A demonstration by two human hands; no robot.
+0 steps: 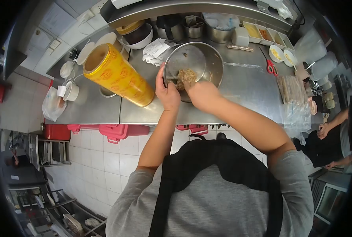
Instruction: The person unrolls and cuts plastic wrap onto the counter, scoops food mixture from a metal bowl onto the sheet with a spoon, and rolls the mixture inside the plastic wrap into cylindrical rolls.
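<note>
A round steel mixing bowl (217, 65) stands tilted on the steel counter in front of me. My left hand (168, 93) is closed on its left rim, thumb on the near side. Inside the bowl lies a clump of light brown, shredded-looking food mixture (187, 76); its exact kind I cannot make out. My right hand (203, 94) reaches over the near rim with fingers curled into that clump, so the fingertips are hidden. Some bits of the mixture cling to the bowl's inner wall.
A large yellow roll of plastic wrap (122, 77) stands left of the bowl, near crumpled white paper slips (155, 52). Red-handled scissors (271, 68), small white dishes (276, 54) and a bagged stack (290, 91) lie right. Pots line the back. Another person's hand (323, 130) shows far right.
</note>
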